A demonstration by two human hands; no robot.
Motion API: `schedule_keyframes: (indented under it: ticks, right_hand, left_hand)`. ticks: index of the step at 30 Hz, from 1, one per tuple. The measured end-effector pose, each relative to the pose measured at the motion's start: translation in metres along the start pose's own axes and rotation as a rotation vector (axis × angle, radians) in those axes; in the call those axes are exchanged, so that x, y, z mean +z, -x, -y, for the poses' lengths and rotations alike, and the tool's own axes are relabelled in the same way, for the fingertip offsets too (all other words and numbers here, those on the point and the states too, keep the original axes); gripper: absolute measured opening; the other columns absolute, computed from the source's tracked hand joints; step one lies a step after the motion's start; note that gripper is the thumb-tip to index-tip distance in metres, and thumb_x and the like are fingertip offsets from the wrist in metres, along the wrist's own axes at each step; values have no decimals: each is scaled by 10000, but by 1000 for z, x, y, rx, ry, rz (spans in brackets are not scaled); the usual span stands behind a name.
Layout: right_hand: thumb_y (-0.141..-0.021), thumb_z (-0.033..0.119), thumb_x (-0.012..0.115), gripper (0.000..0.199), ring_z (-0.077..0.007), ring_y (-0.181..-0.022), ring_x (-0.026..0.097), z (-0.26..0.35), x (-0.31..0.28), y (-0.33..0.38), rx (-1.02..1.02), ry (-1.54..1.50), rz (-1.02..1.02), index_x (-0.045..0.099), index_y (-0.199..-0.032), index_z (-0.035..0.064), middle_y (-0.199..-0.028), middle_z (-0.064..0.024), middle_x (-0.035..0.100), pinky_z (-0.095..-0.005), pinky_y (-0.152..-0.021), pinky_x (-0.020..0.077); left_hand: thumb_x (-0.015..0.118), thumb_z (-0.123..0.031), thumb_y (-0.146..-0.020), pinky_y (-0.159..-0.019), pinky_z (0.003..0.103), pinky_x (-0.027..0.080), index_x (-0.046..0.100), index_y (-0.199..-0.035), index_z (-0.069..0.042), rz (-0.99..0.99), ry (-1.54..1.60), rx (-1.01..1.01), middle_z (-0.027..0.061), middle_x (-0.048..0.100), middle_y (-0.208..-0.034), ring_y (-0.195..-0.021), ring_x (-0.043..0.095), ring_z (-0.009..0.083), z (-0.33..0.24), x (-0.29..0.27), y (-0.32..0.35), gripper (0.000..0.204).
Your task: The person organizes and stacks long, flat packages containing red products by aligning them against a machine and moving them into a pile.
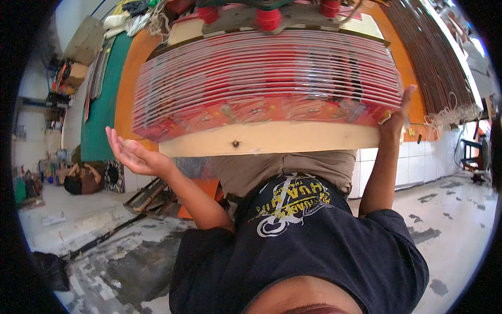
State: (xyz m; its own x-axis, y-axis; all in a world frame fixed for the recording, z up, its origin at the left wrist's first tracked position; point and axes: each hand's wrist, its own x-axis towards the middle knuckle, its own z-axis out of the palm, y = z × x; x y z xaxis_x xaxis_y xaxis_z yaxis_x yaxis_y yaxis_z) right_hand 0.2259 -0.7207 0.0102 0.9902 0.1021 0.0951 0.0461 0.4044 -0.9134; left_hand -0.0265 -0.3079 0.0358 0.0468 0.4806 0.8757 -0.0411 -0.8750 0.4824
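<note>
In front of me is a wide stack of thin red-printed sheets or flat packs (251, 78) with many pale edges, slightly smeared. Its near face is red with a clear, shiny film. Along my side of it runs a cream-coloured board (293, 139) with a dark spot on its front. My left hand (137, 154) is open, palm up and fingers apart, just off the stack's near left corner and holding nothing. At the near right corner, my right hand (397, 116) lies flat along the stack's side with fingers stretched out.
Beyond the stack are red cylindrical parts (268, 20) on a dark green frame. An orange surface (130, 89) and a green board (102, 115) lie at left. Brown strands (436, 63) hang together at right. What looks like a person (83, 178) is low at far left.
</note>
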Motion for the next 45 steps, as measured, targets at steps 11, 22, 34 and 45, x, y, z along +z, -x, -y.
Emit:
schedule_keyframes:
  ticks: [11,22,34,45]
  right_hand:
    - [-926,752,318,937,-306,-1339,466,3,11,1,-114,59,25,328,-1497,9,-1460,-185,455,-473,-1132,375]
    - [-1049,543,164,722,-311,-1288,521,7,0,-9,-403,151,-141,468,-1337,-45,-1348,-241,559,-425,-1124,365]
    - [-1064,461,266,565,-280,-1167,605,12,-16,7,-484,62,-221,557,-1185,-8,-1220,-208,644,-396,-1038,426]
    - [-1013,226,544,238,-161,-1004,636,59,-79,23,-385,453,-282,584,-1135,26,-1081,-101,688,-283,-863,478]
  left_hand:
    - [305,-622,-1012,-1220,418,103,241,-1540,4,20,451,-890,158,231,-1610,-1503,162,249,82,-10,24,821]
    - [416,-576,-1009,-1163,429,273,274,-1503,46,148,559,-929,160,340,-1541,-1394,364,277,61,-4,24,806]
    - [437,-553,-1011,-1158,409,267,309,-1477,87,226,286,-660,217,349,-1523,-1396,362,292,72,-12,34,802]
    - [463,-598,-980,-1190,421,224,251,-1495,115,224,157,-732,255,262,-1571,-1456,280,328,45,-3,30,904]
